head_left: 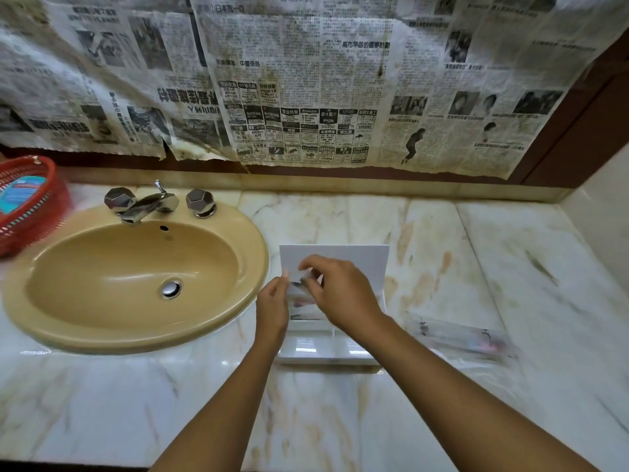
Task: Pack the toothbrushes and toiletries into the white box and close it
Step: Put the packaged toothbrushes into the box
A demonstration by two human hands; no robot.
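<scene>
Here my left hand [272,310] and right hand [343,294] each pinch an end of a thin clear sachet [303,279] over the white box [326,352] on the counter [442,250], lid up behind; it looks light, limp and slippery, so I'd grip its edges.

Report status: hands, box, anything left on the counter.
Both hands, left and right, pinch a clear packet over the white box. Lid up, box open. One clear packet waits right, on the counter.
</scene>
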